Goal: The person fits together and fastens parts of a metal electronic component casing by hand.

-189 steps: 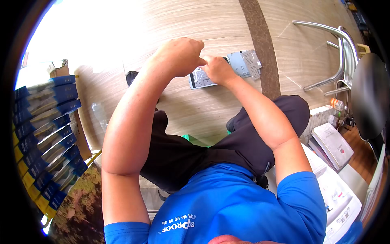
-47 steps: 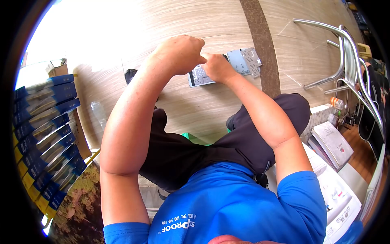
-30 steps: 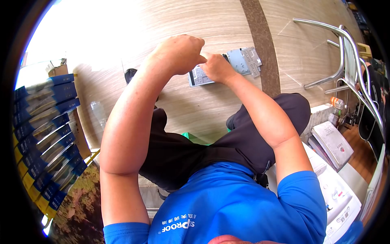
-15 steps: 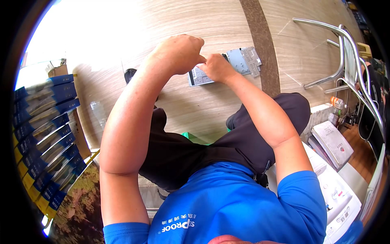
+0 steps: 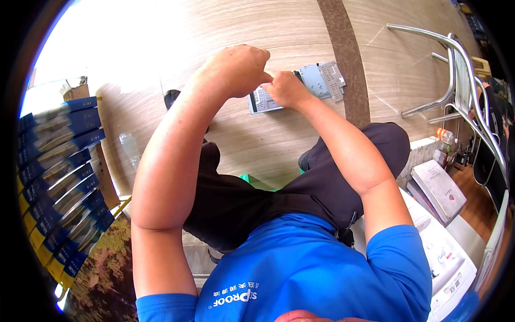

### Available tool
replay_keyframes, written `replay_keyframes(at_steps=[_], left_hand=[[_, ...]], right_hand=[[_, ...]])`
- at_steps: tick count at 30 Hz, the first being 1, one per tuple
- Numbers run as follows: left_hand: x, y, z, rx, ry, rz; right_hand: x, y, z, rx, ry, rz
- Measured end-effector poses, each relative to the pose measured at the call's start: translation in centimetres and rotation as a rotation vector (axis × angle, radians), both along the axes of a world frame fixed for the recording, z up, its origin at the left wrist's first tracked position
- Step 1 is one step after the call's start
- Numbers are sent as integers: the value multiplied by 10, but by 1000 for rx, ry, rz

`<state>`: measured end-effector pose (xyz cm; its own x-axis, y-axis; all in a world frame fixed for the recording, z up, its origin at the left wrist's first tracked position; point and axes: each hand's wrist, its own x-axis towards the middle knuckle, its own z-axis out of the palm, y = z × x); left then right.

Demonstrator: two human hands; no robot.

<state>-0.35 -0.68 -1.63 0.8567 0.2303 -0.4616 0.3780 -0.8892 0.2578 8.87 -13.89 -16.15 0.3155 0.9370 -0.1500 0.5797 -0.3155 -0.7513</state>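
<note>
The work looks partway along: the metal casing (image 5: 262,103) lies on the floor (image 5: 257,142) with its perforated face exposed; a blue-grey panel (image 5: 313,79) is just right of it, with a perforated plate (image 5: 333,80) skewed at the panel's end; how much remains cannot be told, as the right hand (image 5: 288,89), half curled, covers part of the casing; the left hand (image 5: 236,70) is curled beside it; whether either grips anything is hidden.

Metal case (image 5: 263,102) partly covered, left fingers (image 5: 262,53) mostly hidden
</note>
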Motion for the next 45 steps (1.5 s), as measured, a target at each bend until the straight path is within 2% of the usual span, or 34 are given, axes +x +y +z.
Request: replay_keyframes(at_steps=[2,4,10,18,28,36,45], left_hand=[[0,0,1,6,-55,-5],[3,1,5,-12,46,0],[4,0,5,-10,52,6],[4,-1,6,-20,69,22],[4,0,5,-9,58,2],[3,0,2,-6,40,9],[4,-1,6,-11,66,16]], right_hand=[[1,1,-4,-4,-24,-14],[1,0,-8,-8,-47,-29],[2,0,-9,-65,-103,-65],[7,0,-17,23,-114,77],[5,-1,-10,46,-73,99],[0,-1,8,-31,-21,45],[0,0,-2,25,68,-68]])
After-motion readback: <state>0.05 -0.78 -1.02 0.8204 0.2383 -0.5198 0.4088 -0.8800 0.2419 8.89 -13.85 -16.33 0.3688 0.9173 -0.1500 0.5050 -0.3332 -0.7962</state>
